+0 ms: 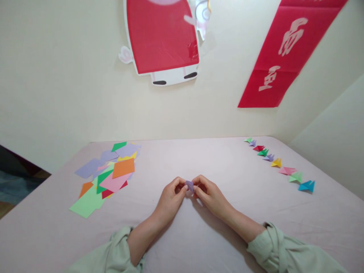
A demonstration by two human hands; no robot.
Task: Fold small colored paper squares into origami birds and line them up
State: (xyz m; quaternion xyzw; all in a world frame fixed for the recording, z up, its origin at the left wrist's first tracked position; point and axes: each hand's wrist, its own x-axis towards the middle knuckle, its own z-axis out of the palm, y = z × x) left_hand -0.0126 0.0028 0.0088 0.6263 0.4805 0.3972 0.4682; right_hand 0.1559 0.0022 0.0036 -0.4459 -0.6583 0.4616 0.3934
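A small folded piece of purple paper [189,185] is held up between my two hands, just above the middle of the table. My left hand [173,195] pinches its left side between thumb and fingertips. On the opposite side, the thumb and fingers of my right hand [209,193] close on the same paper. Fingertips cover parts of its edges, so its full folded shape cannot be made out.
Loose coloured paper sheets [113,178] lie in an overlapping pile at the left of the pale pink table [176,159]. A slanting row of several small folded paper figures [275,163] runs along the right. Behind stands a wall [182,113] with a red banner [284,57].
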